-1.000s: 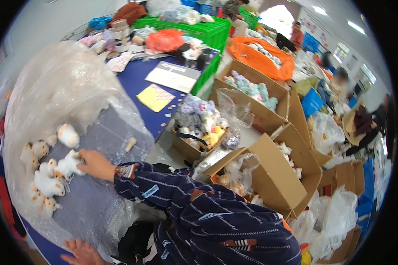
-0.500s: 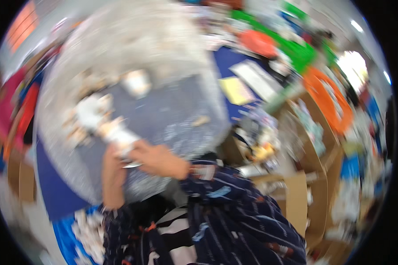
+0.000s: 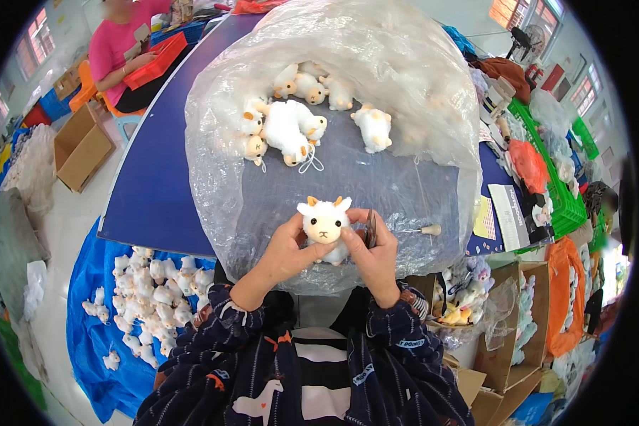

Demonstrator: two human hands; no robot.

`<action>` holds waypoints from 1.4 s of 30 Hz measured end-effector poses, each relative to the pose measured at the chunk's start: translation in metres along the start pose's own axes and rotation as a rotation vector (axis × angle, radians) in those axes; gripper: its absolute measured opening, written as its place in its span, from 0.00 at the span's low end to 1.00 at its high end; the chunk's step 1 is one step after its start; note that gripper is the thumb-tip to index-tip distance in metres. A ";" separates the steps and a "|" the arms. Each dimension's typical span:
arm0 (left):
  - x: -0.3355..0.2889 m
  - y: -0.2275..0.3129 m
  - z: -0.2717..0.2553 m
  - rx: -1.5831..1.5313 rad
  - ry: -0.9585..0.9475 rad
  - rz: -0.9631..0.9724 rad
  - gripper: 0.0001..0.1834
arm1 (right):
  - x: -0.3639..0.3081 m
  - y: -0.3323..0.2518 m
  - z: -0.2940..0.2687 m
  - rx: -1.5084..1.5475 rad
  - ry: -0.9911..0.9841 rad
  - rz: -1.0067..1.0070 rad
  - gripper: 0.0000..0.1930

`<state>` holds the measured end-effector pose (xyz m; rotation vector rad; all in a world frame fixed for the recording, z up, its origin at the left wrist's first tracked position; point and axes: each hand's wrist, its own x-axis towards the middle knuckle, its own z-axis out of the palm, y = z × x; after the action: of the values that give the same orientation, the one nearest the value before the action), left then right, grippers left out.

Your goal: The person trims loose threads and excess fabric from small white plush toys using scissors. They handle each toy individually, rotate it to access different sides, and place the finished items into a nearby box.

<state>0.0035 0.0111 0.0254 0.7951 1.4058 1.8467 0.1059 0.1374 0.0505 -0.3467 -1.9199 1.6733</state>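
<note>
Between my two hands a small white plush toy (image 3: 324, 226), with orange horns and a cream muzzle, is held upright facing me. My left hand (image 3: 289, 247) is closed on its left side, thumb under the muzzle. My right hand (image 3: 374, 252) grips its other side, thumb on its cheek. A dark metal tool (image 3: 371, 228), perhaps thread snips, is tucked in the right fingers. Farther off on the clear plastic lie several similar plush toys (image 3: 285, 131), some with white string loops. One plush toy (image 3: 373, 128) lies apart from them. Right of my right hand is an awl-like tool (image 3: 430, 230) with a pale handle.
A large clear plastic bag (image 3: 220, 177) covers much of the blue table (image 3: 156, 192). Many plush toys (image 3: 153, 295) lie on a blue sheet (image 3: 85, 355) at lower left. Cardboard boxes (image 3: 500, 355) stand at right. At far left a person (image 3: 124, 42) holds a red tray (image 3: 156, 62).
The view has turned and sharpened. Both hands now hold the plush toy upright in front of me, its face showing; before, they were blurred around a white toy beside the pile.
</note>
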 end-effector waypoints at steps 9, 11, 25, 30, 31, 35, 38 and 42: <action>-0.009 0.002 -0.009 0.430 -0.037 0.239 0.26 | 0.003 -0.008 -0.006 0.132 -0.108 0.150 0.09; -0.010 0.011 -0.006 0.459 -0.060 0.210 0.25 | 0.001 -0.003 -0.009 0.182 -0.085 0.158 0.09; -0.009 -0.001 0.004 0.580 -0.035 0.362 0.27 | -0.001 -0.014 -0.002 0.061 -0.150 0.000 0.09; -0.045 0.031 -0.029 0.291 0.037 0.239 0.29 | 0.010 -0.022 -0.001 -0.176 -0.270 -0.109 0.10; -0.049 0.030 -0.053 0.348 0.077 0.524 0.27 | 0.013 -0.025 0.002 -0.203 -0.250 -0.078 0.10; -0.083 0.073 -0.100 -0.846 -0.255 0.879 0.31 | 0.056 -0.009 0.011 -0.294 -0.109 -0.009 0.11; -0.103 0.062 -0.131 -1.208 -0.595 0.980 0.35 | 0.102 0.026 0.026 -0.390 -0.002 -0.202 0.13; -0.071 0.047 -0.093 -0.927 -0.560 0.483 0.29 | 0.147 0.082 0.053 -0.620 0.141 -0.637 0.17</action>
<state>-0.0356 -0.1074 0.0449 1.0532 -0.0527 2.0791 -0.0566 0.1878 0.0033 -0.0561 -2.1035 0.6216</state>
